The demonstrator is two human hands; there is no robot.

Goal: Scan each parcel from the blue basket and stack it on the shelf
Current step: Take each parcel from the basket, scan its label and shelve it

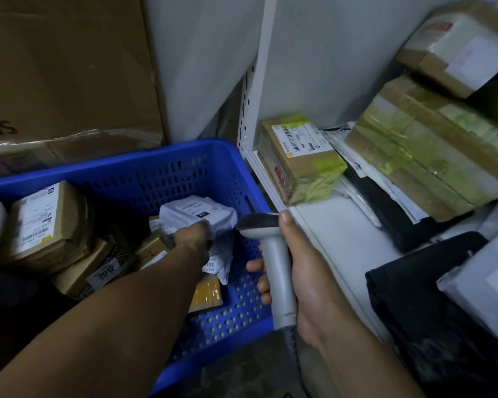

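One white poly-bag parcel (197, 215), pinched at its near edge by the left hand (191, 239), fingers curled into the crumpled plastic. Sits inside the blue basket (156, 156), toward its right wall, printed label facing up.

Just right of that hand and close to the parcel: the head of a grey barcode scanner (273, 262), pointing left toward the bag. Wrapped round the scanner's handle, the right hand (302, 271), thumb laid up along the back, fingers closed round the front, cable trailing down from the butt.

Left of the left hand, in the same basket: a taped cardboard box (43, 219) with a white label and, nearer, a flatter parcel marked 2012 (98, 271). Beside the left forearm, a yellow-taped parcel (207, 293) on the perforated basket floor. Beyond the left hand, past the far rim, a big brown carton (64, 61).

Right of the right hand, the white shelf (337, 237), its front edge just beside the thumb. Beyond the thumb, at the shelf's left end, a small box (296, 156) with yellow-green tape and a barcode label. Further right, a large taped box (426, 150) lying on flat mailers (357, 196), a tilted carton (454, 50) above it. Right of the wrist, a black plastic bag (420, 311) with a pale grey mailer (483, 282) against it.
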